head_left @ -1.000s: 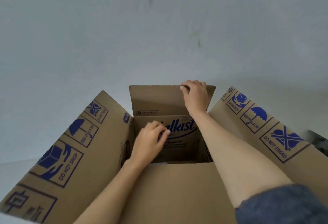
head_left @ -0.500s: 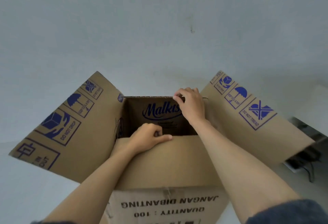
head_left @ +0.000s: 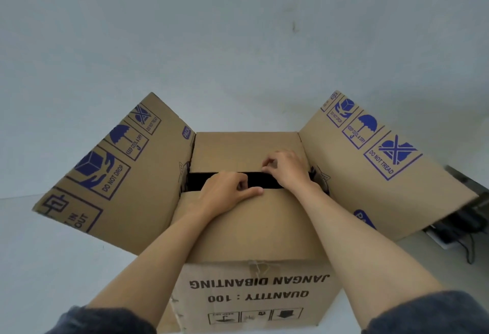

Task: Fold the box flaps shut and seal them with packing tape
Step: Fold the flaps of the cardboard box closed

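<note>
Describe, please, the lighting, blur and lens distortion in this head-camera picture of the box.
Head view: soft even light, no glare; the gap between near flap and far flap is pure black. Head view: wide-angle lens stretches left side flap and right side flap outward. Head view: front print sharp, right edge softer.

You are standing in a plain indoor room; whether home or storeroom, it is not showing. A bare pale wall (head_left: 238, 29) is filling the view, a pale floor (head_left: 53, 254) is meeting it, dark cables (head_left: 455, 226) are lying at your right, and a shipping box (head_left: 251, 288) with handling marks is suggesting packing work.
</note>
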A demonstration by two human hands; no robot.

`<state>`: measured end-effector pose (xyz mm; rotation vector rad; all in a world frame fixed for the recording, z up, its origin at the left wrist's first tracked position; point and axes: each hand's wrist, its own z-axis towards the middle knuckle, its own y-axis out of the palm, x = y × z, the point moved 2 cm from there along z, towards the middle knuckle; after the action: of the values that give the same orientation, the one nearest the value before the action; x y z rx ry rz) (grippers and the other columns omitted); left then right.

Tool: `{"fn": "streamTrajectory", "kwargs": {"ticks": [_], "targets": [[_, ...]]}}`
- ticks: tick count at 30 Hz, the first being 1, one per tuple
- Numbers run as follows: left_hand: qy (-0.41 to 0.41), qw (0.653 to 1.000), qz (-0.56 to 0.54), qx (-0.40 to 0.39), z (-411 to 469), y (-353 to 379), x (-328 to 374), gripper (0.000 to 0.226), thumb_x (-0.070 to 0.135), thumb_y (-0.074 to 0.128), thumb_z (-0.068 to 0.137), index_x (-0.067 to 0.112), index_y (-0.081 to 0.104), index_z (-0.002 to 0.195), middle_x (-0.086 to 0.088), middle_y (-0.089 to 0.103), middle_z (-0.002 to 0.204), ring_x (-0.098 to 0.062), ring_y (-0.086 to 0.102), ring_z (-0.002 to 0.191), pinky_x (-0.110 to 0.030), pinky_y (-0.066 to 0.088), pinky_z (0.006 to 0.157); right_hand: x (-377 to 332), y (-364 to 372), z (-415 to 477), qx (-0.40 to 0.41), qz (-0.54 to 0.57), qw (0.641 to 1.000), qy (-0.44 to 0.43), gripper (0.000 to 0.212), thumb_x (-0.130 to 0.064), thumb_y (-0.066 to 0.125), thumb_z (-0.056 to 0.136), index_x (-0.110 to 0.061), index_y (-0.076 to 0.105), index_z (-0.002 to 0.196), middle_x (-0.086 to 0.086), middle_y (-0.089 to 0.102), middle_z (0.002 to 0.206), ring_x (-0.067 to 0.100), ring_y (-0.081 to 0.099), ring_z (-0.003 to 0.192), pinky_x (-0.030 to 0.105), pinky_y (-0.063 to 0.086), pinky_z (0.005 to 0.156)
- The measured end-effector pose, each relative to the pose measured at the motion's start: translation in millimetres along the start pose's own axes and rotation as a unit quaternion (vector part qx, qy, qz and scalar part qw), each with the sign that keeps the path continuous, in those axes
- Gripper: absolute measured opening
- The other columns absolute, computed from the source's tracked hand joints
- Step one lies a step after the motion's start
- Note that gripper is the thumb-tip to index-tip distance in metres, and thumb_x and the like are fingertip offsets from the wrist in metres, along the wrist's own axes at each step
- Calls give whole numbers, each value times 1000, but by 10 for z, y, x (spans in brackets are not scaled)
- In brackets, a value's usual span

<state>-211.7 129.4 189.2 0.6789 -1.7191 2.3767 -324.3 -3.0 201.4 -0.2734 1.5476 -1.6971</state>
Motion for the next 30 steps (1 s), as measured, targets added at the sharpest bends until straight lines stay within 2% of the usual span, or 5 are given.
{"fn": "streamTrajectory", "kwargs": {"ticks": [11,18,24,27,30], "targets": [[6,1000,13,2,8,22,-16,47,62,57,80,19,52,64,5,56,60,-18,55,63,-33,38,53,-40,-7,79,-40,31,998,32,24,-37,53,94,-25,69,107,2,64,117,24,51,114,30,34,71],[14,985,150,79,-246,-467,-13,27,36,47,95,15,63,100,0,63,98,-25,60,90,-34,43,68,-199,-86,-402,-91,93,991,35,42,-49,37,98,-21,62,117,5,65,113,28,57,109,39,46,88],[-125,921,308,205,-884,-1422,-278,29,32,46,93,17,63,111,-4,59,118,-25,49,113,-44,29,98,-538,-148,-900,-72,-31,997,-15,53,-54,29,97,-25,49,136,1,49,143,22,35,138,54,3,115],[-238,895,321,198,-1210,-1720,-409,45,40,47,91,14,51,128,-12,52,129,-32,43,119,-45,30,94,-676,-110,-1082,-76,-72,994,-37,57,-57,26,97,-34,26,148,-5,21,159,17,9,148,59,-6,115],[-304,914,198,181,-1376,-1830,-386,47,38,52,91,9,47,128,-17,58,115,-36,54,104,-39,39,73,-908,-67,-1223,-103,-28,993,-57,53,-57,29,96,-38,30,146,-6,16,160,17,3,149,61,-5,114]]}}
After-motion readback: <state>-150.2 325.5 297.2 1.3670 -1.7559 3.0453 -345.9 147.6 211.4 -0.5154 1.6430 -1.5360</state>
